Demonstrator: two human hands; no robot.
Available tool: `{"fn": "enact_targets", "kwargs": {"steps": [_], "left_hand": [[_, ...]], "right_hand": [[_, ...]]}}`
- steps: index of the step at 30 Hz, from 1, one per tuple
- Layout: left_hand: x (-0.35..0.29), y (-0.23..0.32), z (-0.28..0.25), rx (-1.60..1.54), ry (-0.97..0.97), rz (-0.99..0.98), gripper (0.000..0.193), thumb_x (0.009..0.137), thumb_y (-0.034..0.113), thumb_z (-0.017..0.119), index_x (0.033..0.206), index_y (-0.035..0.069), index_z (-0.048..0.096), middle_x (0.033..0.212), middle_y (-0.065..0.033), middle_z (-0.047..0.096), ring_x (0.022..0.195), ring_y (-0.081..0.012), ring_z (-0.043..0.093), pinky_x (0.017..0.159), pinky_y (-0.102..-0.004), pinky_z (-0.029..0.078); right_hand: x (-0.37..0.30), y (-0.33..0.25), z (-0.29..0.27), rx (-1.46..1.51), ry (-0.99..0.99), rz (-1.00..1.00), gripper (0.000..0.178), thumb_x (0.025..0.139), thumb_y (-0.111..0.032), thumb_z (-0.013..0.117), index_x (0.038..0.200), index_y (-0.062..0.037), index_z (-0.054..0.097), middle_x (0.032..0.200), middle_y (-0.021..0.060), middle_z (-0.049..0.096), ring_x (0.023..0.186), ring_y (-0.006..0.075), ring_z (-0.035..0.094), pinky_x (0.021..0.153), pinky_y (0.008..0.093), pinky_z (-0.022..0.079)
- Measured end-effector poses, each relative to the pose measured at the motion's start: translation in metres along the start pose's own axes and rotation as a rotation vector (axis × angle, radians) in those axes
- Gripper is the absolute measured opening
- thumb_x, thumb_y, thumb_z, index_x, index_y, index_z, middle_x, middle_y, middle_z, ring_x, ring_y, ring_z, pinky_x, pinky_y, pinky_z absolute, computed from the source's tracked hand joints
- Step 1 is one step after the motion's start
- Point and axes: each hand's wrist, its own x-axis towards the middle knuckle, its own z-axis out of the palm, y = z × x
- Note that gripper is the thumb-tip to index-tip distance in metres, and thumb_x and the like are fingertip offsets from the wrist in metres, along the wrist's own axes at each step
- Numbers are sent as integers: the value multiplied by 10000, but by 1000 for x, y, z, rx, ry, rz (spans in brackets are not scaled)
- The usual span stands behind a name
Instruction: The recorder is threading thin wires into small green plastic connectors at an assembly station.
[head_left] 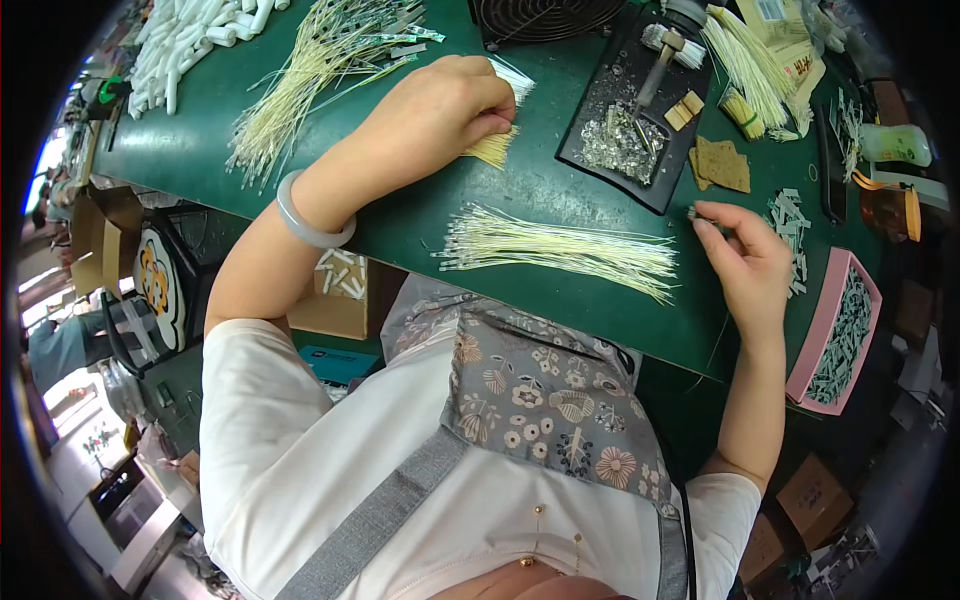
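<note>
My left hand point(455, 100) is over the table's far middle, its fingers pinched together beside short yellow wires point(492, 150) and short white wires point(512, 80). What lies between those fingertips is hidden. On the right, my right hand point(745, 255) has thumb and forefinger closed on a tiny greyish piece point(692, 212), too small to name. Between the hands, near the table's front edge, lies a flat bundle of thin pale wires point(560, 250) with whitish tips at the left end. Neither hand touches this bundle.
A black tray point(583, 140) holds a soldering iron point(657, 75) and solder scraps. Small green circuit boards point(790, 235) lie loose, and several fill a pink box point(800, 385). Finished-looking wired boards point(320, 75), white tubes point(190, 50), a fan point(545, 18) and brown sponges point(722, 165) surround the work area.
</note>
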Motion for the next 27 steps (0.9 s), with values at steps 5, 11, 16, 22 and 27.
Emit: {"fn": "enact_targets", "kwargs": {"steps": [5,11,16,22,27], "left_hand": [[2,-3,7,113,52,113,85,785,96,595,817,30,551,801,-113,512,777,-300,507,677,-367,423],[-2,-2,4,109,89,103,82,790,93,586,820,28,545,806,-106,510,778,-295,504,684,-372,419],[-2,-2,2,101,163,113,86,779,109,599,822,47,557,804,-91,533,775,-284,519,671,-370,428],[-7,17,0,32,287,76,123,752,109,633,845,63,565,772,-77,566,737,-271,544,641,-358,445],[-7,54,3,-170,366,162,184,686,74,692,833,69,580,736,-65,576,683,-257,562,594,-345,454]], "right_hand": [[1,-14,12,97,200,-182,161,766,-6,634,925,-29,653,830,62,660,697,118,615,601,227,472],[-7,-19,7,-250,158,-387,196,734,14,627,921,-43,642,815,98,624,715,252,612,610,312,491],[-8,-20,3,-332,142,-385,163,740,26,606,891,-33,624,791,107,610,704,273,604,604,335,480],[-2,-28,4,-127,137,-281,88,789,-15,602,876,-10,612,763,110,602,665,254,593,600,305,469],[8,-60,27,222,19,-271,174,771,-63,654,938,-18,636,718,101,594,611,162,584,562,257,456]]}}
